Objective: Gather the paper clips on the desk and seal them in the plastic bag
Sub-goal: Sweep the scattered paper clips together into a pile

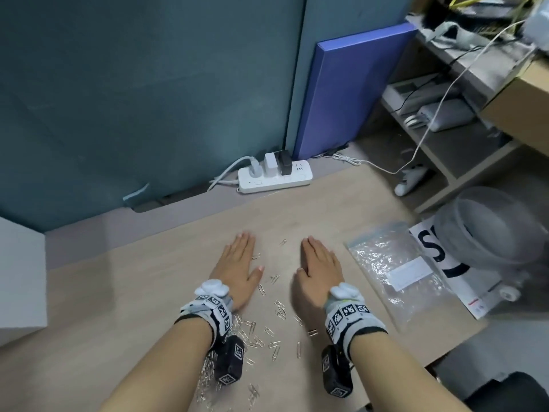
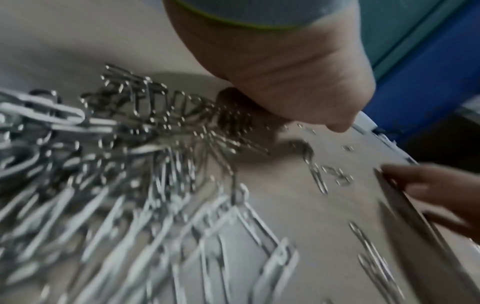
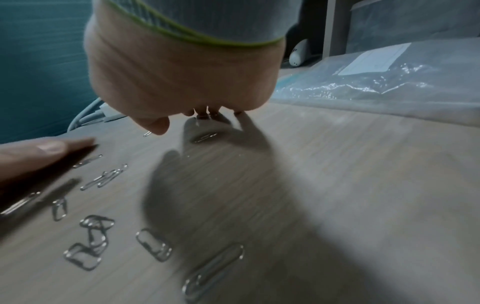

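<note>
Several silver paper clips (image 1: pixel 276 310) lie scattered on the wooden desk (image 1: pixel 148 278) between and behind my hands, with a denser heap (image 2: pixel 124 144) under my left wrist. My left hand (image 1: pixel 237 263) lies flat on the desk, fingers straight and together. My right hand (image 1: pixel 319 263) rests beside it, fingers straight and pointing away, holding nothing. More clips (image 3: pixel 103 179) show close to the right wrist. The clear plastic bag (image 1: pixel 395 269) with a white label lies flat to the right of my right hand; the same bag (image 3: pixel 384 82) appears in the right wrist view.
A white power strip (image 1: pixel 274 175) with plugs sits at the desk's far edge against a teal partition (image 1: pixel 133 99). A blue board (image 1: pixel 350 93) leans behind it. A grey bin (image 1: pixel 493 227) and a printed sheet (image 1: pixel 445 263) are right of the bag. A white box (image 1: pixel 20 281) stands at left.
</note>
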`<state>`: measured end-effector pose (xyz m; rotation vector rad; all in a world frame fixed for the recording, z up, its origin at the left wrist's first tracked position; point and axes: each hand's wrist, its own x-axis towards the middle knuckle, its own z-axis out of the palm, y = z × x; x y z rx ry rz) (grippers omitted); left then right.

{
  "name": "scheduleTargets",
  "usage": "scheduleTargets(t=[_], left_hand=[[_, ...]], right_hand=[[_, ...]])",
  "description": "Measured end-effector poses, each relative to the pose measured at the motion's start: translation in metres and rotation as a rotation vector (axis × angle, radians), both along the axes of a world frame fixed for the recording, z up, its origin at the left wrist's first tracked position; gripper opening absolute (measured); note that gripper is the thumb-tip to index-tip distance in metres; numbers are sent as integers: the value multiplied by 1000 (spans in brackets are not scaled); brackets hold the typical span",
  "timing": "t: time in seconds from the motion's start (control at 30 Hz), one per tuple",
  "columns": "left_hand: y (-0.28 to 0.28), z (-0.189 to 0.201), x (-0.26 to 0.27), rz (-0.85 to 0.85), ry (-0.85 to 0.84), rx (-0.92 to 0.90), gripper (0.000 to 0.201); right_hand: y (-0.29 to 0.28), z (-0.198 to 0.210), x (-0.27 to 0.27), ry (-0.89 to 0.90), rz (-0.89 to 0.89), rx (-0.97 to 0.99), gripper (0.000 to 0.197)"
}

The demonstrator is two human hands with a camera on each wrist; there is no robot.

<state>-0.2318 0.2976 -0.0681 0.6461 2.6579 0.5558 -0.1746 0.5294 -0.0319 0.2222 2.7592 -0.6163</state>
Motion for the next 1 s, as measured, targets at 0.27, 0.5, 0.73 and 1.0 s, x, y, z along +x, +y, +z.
scheduleTargets(t=[0.27, 0.5, 0.73, 1.0], left_hand=[[52, 10, -16, -239, 81, -148, 63], [30, 5, 22, -227, 43, -143, 63], [-5, 11, 78, -240, 42, -60, 63], [-40, 20, 85, -43, 161, -111, 65]], right_hand=[[23, 10, -19, 49, 69, -9, 46], [11, 1, 12, 47, 91, -114, 39], [-37, -5, 69, 40, 120, -235, 36], [-54, 11, 62, 132, 27, -120, 58]])
